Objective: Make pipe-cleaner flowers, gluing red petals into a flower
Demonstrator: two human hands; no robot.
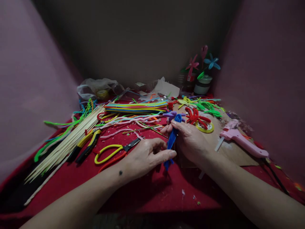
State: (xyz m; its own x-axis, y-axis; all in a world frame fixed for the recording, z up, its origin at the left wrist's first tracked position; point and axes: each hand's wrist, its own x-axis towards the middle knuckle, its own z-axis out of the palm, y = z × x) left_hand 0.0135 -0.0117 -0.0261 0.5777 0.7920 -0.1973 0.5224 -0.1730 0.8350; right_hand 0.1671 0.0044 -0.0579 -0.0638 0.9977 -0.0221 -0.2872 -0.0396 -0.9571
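Note:
A bundle of blue pipe cleaners (172,138) is held upright, slightly tilted, above the red cloth. My right hand (190,140) pinches it near its looped top between thumb and fingers. At its lower part, the thumb and fingers of my left hand (152,154) close around the blue bundle; loose ends hang below. Just behind my right hand lie a purple pipe-cleaner shape (168,115) and a red one (202,120), the latter by a yellow-rimmed disc (206,128). Scissors (108,154) with yellow and red handles lie left of my left hand.
Pliers (91,143) and wooden sticks (69,140) lie at the left. Coloured pipe cleaners (138,107) run across the back. A pink glue gun (243,140) rests on cardboard (240,156) at the right. Pipe-cleaner flowers (212,61) stand in a jar (203,85) at the back right.

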